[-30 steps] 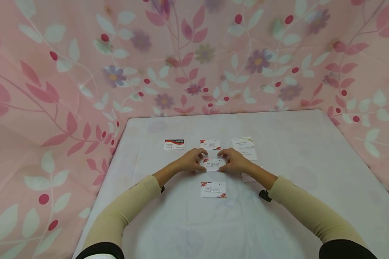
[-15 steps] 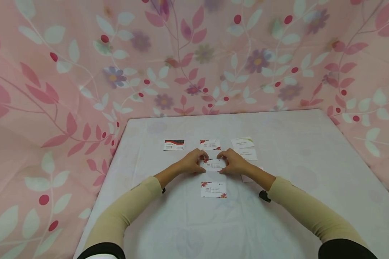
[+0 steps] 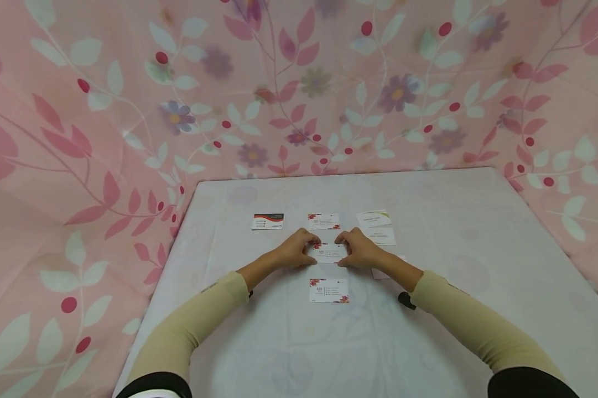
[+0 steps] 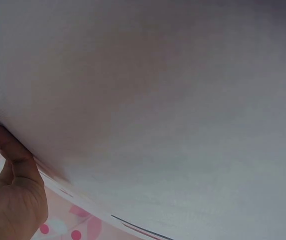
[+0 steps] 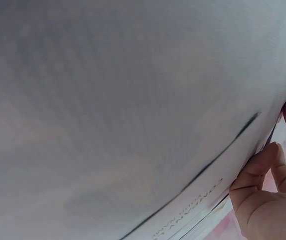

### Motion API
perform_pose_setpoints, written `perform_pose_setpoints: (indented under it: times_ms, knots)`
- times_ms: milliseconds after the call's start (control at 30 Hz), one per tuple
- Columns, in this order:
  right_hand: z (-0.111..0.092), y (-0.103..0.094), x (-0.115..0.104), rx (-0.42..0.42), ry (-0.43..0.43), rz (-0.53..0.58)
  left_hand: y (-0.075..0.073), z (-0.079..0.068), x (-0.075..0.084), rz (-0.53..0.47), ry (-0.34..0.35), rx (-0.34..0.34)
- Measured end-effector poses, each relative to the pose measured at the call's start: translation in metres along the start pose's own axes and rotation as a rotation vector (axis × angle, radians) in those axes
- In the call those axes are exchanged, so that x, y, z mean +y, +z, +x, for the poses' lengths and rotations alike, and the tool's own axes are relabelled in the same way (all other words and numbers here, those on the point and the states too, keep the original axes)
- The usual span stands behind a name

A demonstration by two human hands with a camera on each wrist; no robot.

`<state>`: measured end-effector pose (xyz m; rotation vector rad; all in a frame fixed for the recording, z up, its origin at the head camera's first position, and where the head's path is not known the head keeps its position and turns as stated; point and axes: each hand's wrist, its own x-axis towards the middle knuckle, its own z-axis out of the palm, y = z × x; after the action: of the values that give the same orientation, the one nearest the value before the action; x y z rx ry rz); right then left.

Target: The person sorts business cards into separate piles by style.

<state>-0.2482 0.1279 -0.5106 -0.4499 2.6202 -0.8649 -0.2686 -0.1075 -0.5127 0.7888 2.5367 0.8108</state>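
In the head view, a white business card with red flowers (image 3: 329, 252) lies flat on the white-covered table (image 3: 289, 337). My left hand (image 3: 294, 250) holds its left edge, thumb at the near corner and curled fingers at the far one. On the opposite edge, my right hand (image 3: 362, 250) grips it the same way. A matching card (image 3: 323, 221) lies just beyond, and another matching card (image 3: 329, 291) lies nearer to me. The left wrist view catches the left hand (image 4: 18, 200) at its border; fingers of the right hand (image 5: 262, 200) touch the tabletop in the right wrist view.
A black, red and white card (image 3: 268, 221) lies at the back left. To the right are a white card with a green corner (image 3: 373, 219) and a plain white one (image 3: 382, 236). Another card (image 3: 380, 274) is partly hidden under the right forearm. A floral pink curtain (image 3: 299, 83) hangs behind.
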Motion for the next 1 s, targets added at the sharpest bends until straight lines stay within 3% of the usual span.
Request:
perform_pose_setpoints:
  times_ms: [467, 1000]
  knots:
    - [-0.0037, -0.0013, -0.0033, 0.003, -0.006, 0.006, 0.0002, -0.0005, -0.0036, 0.005, 0.015, -0.018]
    - [-0.0064, 0.0020, -0.0034, 0.026, -0.005, -0.023, 0.0026, -0.0008, -0.0020, -0.015, -0.020, -0.011]
